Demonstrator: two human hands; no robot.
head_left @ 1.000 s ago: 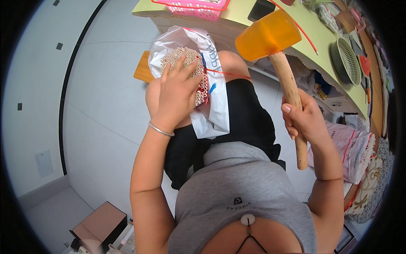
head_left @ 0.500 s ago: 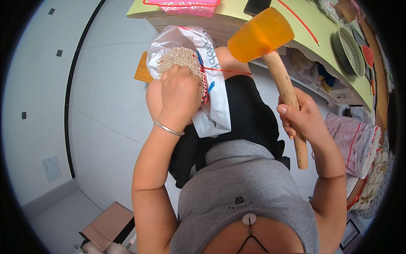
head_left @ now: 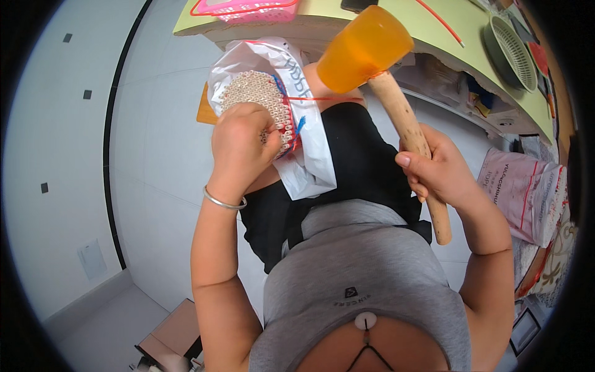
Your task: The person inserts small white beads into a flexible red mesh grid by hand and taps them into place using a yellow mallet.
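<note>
My right hand (head_left: 437,164) is wrapped round the wooden handle of a mallet (head_left: 367,49). The mallet's thick amber head is raised above my lap, up and to the left of that hand. Against my left thigh a white plastic bag (head_left: 313,158) surrounds a bundle of pale narrow tubes (head_left: 251,88), their round ends facing up. Blue and red ties hang at the bundle's right side. Over the bundle's near edge, my left hand (head_left: 242,139) has its fingers curled together and touching the tube ends; what they pinch, if anything, is hidden. A silver bangle circles that wrist.
A pale green table (head_left: 434,34) spans the far side, with a pink basket (head_left: 260,11), a red rod (head_left: 441,22) and a grey-green colander (head_left: 511,53). On the right stands a pinkish printed bag (head_left: 514,192). A wooden seat edge (head_left: 206,108) shows left of the white bag.
My left hand has shifted left and nearer to me over the bundle, its fingers more curled. The mallet stays raised in my right hand. The whole view has tilted slightly.
</note>
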